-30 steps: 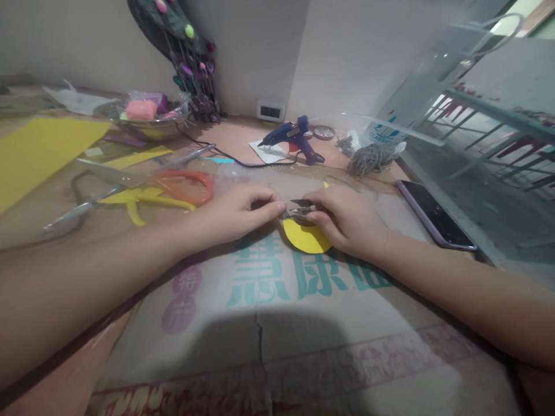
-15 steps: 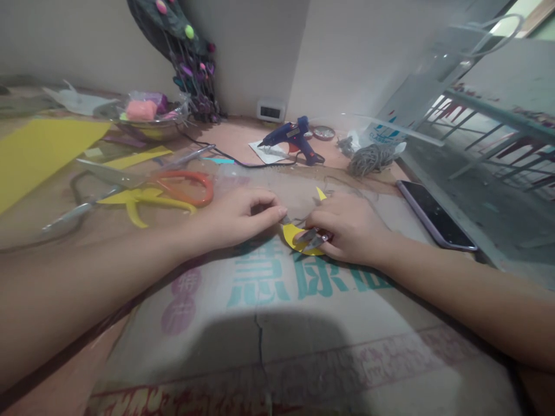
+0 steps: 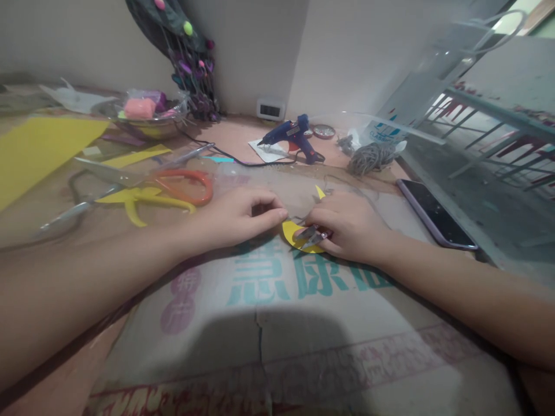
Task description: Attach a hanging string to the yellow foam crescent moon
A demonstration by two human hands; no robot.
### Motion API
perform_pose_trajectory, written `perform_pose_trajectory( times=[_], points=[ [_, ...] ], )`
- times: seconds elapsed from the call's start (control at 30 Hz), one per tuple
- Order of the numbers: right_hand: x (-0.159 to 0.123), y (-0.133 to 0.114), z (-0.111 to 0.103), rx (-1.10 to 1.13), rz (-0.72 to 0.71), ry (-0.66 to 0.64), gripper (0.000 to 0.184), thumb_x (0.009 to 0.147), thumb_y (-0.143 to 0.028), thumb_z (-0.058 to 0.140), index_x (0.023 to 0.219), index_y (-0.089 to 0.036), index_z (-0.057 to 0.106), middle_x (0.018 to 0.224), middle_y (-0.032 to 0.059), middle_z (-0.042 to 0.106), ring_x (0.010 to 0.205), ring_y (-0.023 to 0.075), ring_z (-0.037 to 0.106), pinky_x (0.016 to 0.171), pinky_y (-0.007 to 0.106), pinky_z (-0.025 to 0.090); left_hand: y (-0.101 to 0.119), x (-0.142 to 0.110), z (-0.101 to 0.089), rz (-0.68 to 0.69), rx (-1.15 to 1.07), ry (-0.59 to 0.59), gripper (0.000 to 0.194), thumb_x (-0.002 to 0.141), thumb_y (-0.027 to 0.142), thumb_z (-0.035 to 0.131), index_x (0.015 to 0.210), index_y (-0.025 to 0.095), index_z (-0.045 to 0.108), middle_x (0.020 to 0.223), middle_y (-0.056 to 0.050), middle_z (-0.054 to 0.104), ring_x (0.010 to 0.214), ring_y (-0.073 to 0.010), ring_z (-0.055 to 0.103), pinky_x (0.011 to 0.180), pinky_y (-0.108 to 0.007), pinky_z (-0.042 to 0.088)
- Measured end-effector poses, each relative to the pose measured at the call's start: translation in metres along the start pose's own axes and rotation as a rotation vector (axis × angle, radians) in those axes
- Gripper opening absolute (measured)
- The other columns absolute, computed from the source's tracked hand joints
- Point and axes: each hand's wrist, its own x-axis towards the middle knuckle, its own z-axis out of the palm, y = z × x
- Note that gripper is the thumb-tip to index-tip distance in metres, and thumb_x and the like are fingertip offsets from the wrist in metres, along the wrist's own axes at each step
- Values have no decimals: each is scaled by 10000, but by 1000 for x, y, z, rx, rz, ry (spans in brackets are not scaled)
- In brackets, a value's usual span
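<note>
My right hand [image 3: 347,225] is closed round small metal thread snips [image 3: 313,236], their blades pointing left and down. Beneath them lies a rounded yellow paper piece [image 3: 291,232], partly covered by my fingers. My left hand [image 3: 247,216] pinches thumb to forefinger at the piece's upper left edge. A short stretch of grey yarn [image 3: 297,219] runs between the fingertips of both hands; its end at my left hand is hidden. Beyond my right knuckles a pointed yellow paper tip [image 3: 319,192] sticks out.
Orange-handled scissors [image 3: 184,185] and yellow paper scraps [image 3: 141,199] lie left. At the back are a blue glue gun [image 3: 288,133], a ball of grey yarn [image 3: 373,157] and a bowl [image 3: 150,128]. A phone [image 3: 436,214] lies right, near the table edge. Printed cardboard [image 3: 208,352] covers the front.
My right hand has turned the snips downward from the left fingertips, over the yellow piece, and they now sit lower in its grip. My left hand keeps its pinch almost in place.
</note>
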Motion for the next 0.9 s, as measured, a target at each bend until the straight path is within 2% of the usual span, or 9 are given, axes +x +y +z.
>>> perform_pose_trajectory(
  times=[0.33,0.53,0.6,0.73,0.8,0.9],
  points=[
    [0,0,0,0,0,-4,104,815,-211,546,749,-173,617,654,32,637,618,164,522,623,314,286,-1,0,1,-3,-28,5,272,885,409,543,827,171,660,762,5,685,716,-132,595,666,-235,428],
    [1,0,-1,7,18,7,135,863,-239,529,785,-175,618,668,29,627,628,163,508,624,308,284,0,1,0,1,-3,16,241,889,357,529,826,166,663,762,5,674,723,-133,584,678,-239,422],
    [1,-1,-2,4,45,31,200,909,-328,523,833,-168,618,676,30,610,634,165,500,622,303,285,-1,1,0,15,-4,18,238,901,344,521,842,164,666,767,7,667,727,-131,577,681,-238,418],
    [2,-3,-5,65,62,79,520,949,-605,390,953,-134,610,746,59,604,676,185,508,651,307,330,-5,1,0,46,-23,23,237,923,342,505,896,167,663,806,10,660,746,-130,572,692,-235,416],
    [3,-4,-5,95,68,107,606,967,-628,281,994,-118,607,776,75,607,687,190,510,668,314,349,-6,1,1,56,-30,26,238,930,340,496,901,167,656,807,13,653,736,-126,564,690,-234,414],
    [3,-3,-5,82,94,95,573,1004,-546,231,1036,-116,608,806,87,617,707,198,514,667,316,347,-6,1,1,50,-26,29,240,936,337,483,889,164,643,795,16,641,715,-124,553,676,-235,407]
  ],
)
